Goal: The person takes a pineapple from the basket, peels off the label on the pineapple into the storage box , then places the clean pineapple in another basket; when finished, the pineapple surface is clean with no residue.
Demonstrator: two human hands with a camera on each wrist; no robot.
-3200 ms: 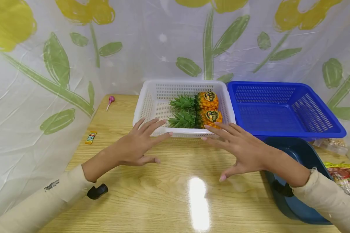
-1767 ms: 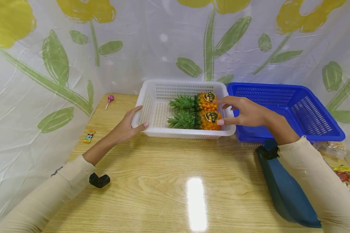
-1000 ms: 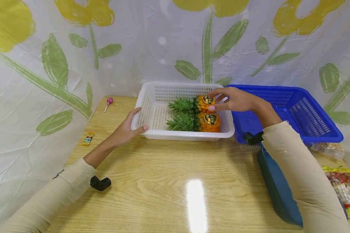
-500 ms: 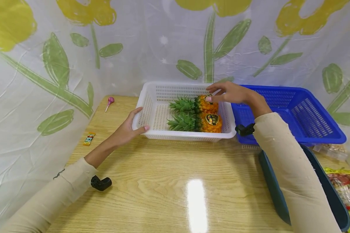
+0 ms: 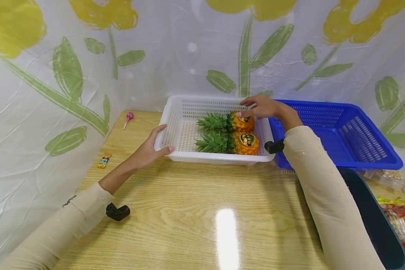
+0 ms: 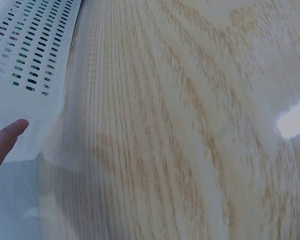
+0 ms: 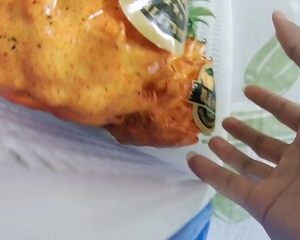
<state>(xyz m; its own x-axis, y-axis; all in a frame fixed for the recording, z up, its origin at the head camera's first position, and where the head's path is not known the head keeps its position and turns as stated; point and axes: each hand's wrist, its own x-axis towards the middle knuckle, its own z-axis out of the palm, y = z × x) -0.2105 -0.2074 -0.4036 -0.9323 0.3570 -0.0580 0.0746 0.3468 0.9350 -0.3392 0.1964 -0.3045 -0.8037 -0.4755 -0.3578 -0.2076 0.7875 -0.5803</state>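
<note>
A white plastic basket [image 5: 219, 155] holds two small pineapples side by side, crowns pointing left, each with a dark label. My left hand [image 5: 145, 152] grips its front left corner, thumb on the front and fingers along the left side. In the left wrist view that thumb [image 6: 10, 137] lies against the outer wall. My right hand [image 5: 263, 107] is over the far pineapple [image 5: 237, 124], its fingers partly covering the label. The right wrist view has these fingers apart and loosely extended beside the fruit. The near pineapple [image 5: 245, 145] lies in front, untouched.
A blue basket [image 5: 368, 165] stands to the right of the white one. A dark teal tub [image 5: 399, 247] sits under my right forearm. Food bags [image 5: 399, 221] lie at the far right. A lollipop [image 5: 129, 116] and a small wrapped packet [image 5: 104, 160] lie at the left.
My left hand has gone from over the table to the white basket's corner. My right hand has moved from the front rim to the right side, then back over the far pineapple.
</note>
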